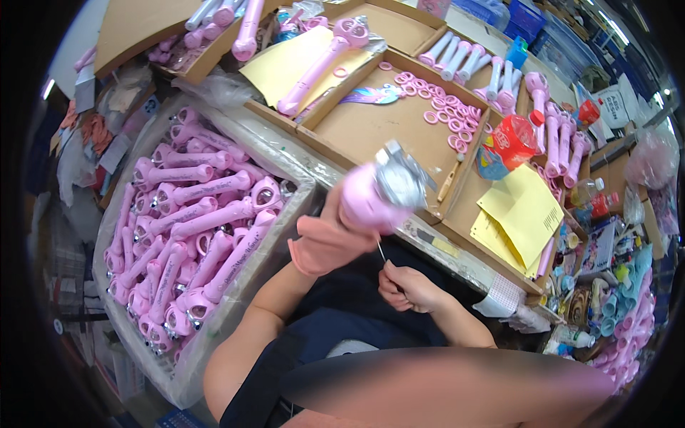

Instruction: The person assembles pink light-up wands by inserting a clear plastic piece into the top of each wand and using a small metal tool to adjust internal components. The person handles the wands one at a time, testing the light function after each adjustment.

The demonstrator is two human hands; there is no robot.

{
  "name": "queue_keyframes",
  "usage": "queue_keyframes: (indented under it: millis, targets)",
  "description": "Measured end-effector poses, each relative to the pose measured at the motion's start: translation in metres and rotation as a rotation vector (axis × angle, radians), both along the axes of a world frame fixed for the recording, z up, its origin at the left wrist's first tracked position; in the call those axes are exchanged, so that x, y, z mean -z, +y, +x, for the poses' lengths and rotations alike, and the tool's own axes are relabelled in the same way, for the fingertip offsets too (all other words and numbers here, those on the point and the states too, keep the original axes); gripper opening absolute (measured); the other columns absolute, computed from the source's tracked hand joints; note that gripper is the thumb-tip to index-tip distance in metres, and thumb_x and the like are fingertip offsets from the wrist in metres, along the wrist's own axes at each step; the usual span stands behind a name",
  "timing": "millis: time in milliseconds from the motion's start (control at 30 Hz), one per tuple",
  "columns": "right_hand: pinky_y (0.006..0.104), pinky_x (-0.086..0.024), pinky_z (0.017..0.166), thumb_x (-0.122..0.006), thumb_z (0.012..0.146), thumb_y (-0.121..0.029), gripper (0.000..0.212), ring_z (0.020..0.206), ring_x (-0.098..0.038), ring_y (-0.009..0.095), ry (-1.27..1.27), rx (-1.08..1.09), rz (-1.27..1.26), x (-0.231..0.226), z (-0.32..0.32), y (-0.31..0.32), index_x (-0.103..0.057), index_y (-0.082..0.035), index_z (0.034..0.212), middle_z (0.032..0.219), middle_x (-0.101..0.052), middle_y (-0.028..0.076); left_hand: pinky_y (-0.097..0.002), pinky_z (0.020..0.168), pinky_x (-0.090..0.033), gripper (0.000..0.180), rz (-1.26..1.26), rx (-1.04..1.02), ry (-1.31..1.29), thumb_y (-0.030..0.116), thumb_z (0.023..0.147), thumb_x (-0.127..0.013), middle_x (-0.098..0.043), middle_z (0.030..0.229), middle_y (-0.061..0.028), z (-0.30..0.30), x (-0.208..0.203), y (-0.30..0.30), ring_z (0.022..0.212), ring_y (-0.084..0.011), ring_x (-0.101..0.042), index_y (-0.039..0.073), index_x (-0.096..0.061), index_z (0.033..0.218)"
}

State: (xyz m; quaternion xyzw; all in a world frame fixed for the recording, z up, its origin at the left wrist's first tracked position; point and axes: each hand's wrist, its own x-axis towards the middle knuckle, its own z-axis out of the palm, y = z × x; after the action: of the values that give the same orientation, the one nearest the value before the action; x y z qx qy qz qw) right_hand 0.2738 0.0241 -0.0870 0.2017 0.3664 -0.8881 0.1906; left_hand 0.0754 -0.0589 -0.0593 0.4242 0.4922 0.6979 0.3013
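Observation:
My left hand [319, 242], in a salmon-coloured glove, grips a pink toy wand [365, 200] above the table's near edge. The wand's silver end points up and is smeared by motion. In my right hand [412, 287], the closed fingers pinch a thin, pale, stick-like tool [382, 251]. Its tip reaches up close to the wand's underside; whether the two touch I cannot tell. The tool's exact kind is too small to make out. Left of my gloved hand, a plastic-lined crate [305, 196] holds many similar pink wands [210, 187].
Ahead stands a cardboard tray [357, 132] with pink rings [446, 107] and a paintbrush [451, 178]. Beside it are yellow sheets [524, 210] and a red-labelled bottle [506, 146]. Another wand [321, 68] lies across the tray's far left edge. More wands [560, 143] crowd the right.

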Motion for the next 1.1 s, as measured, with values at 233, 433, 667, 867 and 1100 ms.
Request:
queue_keyframes:
  millis: [233, 433, 667, 867, 1100]
  targets:
    - [0.0384, -0.055, 0.076, -0.087, 0.074, -0.017, 0.062, 0.097, -0.065, 0.038, 0.487, 0.604, 1.56, 0.05, -0.037, -0.05, -0.034, -0.006, 0.105, 0.13, -0.052, 0.028, -0.0443, 0.079, -0.057, 0.024, 0.139, 0.037, -0.315, 0.03, 0.095, -0.061, -0.057, 0.086, -0.0062, -0.028, -0.027, 0.02, 0.069, -0.0231, -0.061, 0.006, -0.059, 0.098]
    - [0.0414, -0.054, 0.059, -0.082, 0.076, -0.009, 0.054, 0.077, -0.067, 0.04, 0.506, 0.729, 1.537, 0.068, -0.036, -0.06, -0.034, -0.006, 0.1, 0.118, -0.058, 0.026, -0.0475, 0.1, -0.048, 0.015, 0.127, -0.403, 0.884, 0.001, 0.087, -0.061, -0.063, 0.104, -0.0151, -0.008, -0.007, 0.001, 0.098, -0.0297, -0.066, -0.005, -0.065, 0.1]
    - [0.0387, -0.055, 0.065, -0.081, 0.076, -0.008, 0.055, 0.083, -0.067, 0.036, 0.47, 0.685, 1.454, 0.069, -0.028, -0.06, -0.033, -0.005, 0.102, 0.119, -0.055, 0.028, -0.0411, 0.101, -0.045, 0.011, 0.007, -0.101, 0.414, 0.002, 0.088, -0.06, -0.062, 0.102, -0.0129, 0.003, -0.011, -0.001, 0.102, -0.0262, -0.062, -0.002, -0.063, 0.097]
    - [0.0322, -0.058, 0.065, -0.071, 0.086, -0.002, 0.05, 0.083, -0.068, 0.023, 0.541, 0.493, 0.411, 0.062, -0.006, -0.054, -0.026, -0.016, 0.102, 0.116, -0.05, 0.018, -0.0295, 0.074, -0.048, 0.022, 0.092, -0.272, -0.583, 0.028, 0.104, -0.049, -0.056, 0.093, -0.0065, -0.023, -0.008, 0.017, 0.078, -0.015, -0.053, 0.006, -0.045, 0.104]
    - [0.0368, -0.06, 0.064, -0.072, 0.087, -0.004, 0.049, 0.084, -0.069, 0.026, 0.454, 0.438, 0.233, 0.053, 0.01, -0.043, -0.028, -0.017, 0.103, 0.129, -0.052, 0.027, -0.0387, 0.083, -0.054, 0.044, 0.024, 0.116, -0.756, 0.037, 0.096, -0.067, -0.064, 0.096, -0.0103, -0.039, -0.006, 0.011, 0.081, -0.025, -0.066, 0.006, -0.051, 0.122]
